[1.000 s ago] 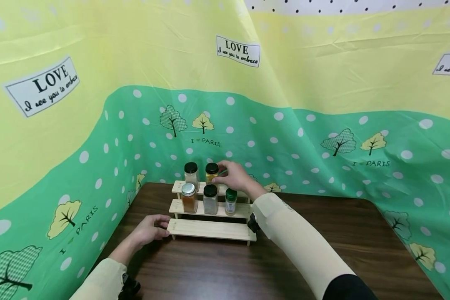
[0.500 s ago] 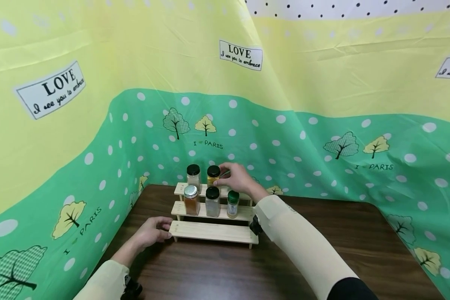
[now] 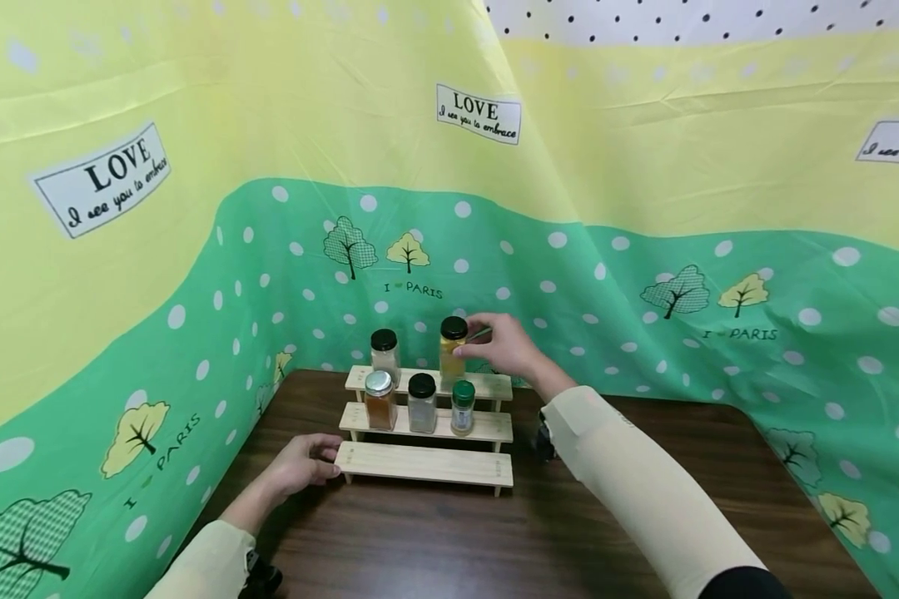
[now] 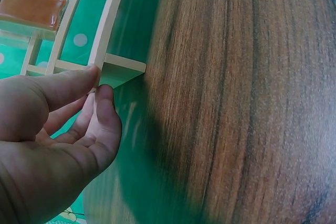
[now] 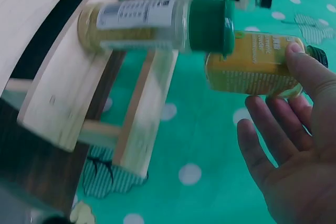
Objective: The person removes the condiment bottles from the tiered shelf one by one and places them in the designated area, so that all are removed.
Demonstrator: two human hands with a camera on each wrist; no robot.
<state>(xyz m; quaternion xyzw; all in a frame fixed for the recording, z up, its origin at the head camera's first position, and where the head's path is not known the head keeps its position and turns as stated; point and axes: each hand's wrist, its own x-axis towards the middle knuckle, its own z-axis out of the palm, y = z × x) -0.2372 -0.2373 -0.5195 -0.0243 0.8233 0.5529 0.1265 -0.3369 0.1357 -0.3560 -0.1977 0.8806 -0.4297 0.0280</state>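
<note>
My right hand (image 3: 511, 345) pinches a spice jar (image 5: 252, 64) of yellow powder with a black lid, held close over the top tier of the wooden rack (image 3: 419, 462). With thumb and fingertips my left hand (image 3: 300, 464) grips the left end of the lowest shelf (image 4: 107, 24). At the top tier's left stands a black-lidded jar (image 3: 384, 353) of pale contents. The middle tier carries a silver-lidded jar (image 3: 379, 403) of orange-brown powder, a black-lidded grey jar (image 3: 422, 408) and a small green-capped jar (image 5: 142, 24).
The three-tier rack stands on a dark wood table (image 3: 607, 499). Behind it and along the left hangs a green and yellow printed cloth (image 3: 494, 274).
The yellow spice jar has risen slightly and moved right along the top tier with my right hand. My left hand stays at the lowest shelf's end.
</note>
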